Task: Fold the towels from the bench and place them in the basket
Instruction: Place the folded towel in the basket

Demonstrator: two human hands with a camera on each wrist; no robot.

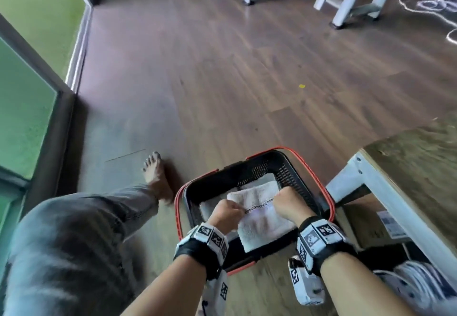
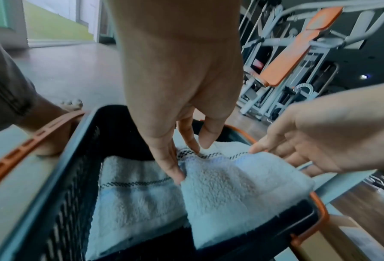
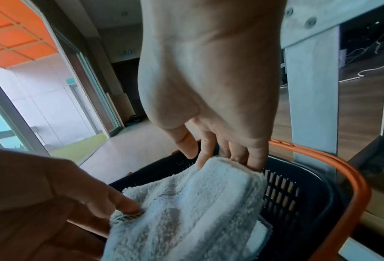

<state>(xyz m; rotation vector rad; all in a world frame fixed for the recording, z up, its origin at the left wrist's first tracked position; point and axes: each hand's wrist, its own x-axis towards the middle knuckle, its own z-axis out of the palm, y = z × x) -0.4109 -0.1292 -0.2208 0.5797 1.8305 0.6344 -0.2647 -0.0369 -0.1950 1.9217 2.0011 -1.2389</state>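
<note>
The floor [image 1: 222, 68] fills most of the head view, with the bench [image 1: 420, 157] at the right edge. Beside it, low in the frame, stands the basket [image 1: 291, 167] (black mesh, orange handles). A folded towel [image 1: 262, 219] lies across its near rim, over another towel [image 2: 133, 190] flat on the bottom. The left hand [image 1: 226, 213] pinches the upper towel's left edge; the right hand [image 1: 289, 204] has its fingers [image 3: 205, 155] curled round the far right edge.
</note>
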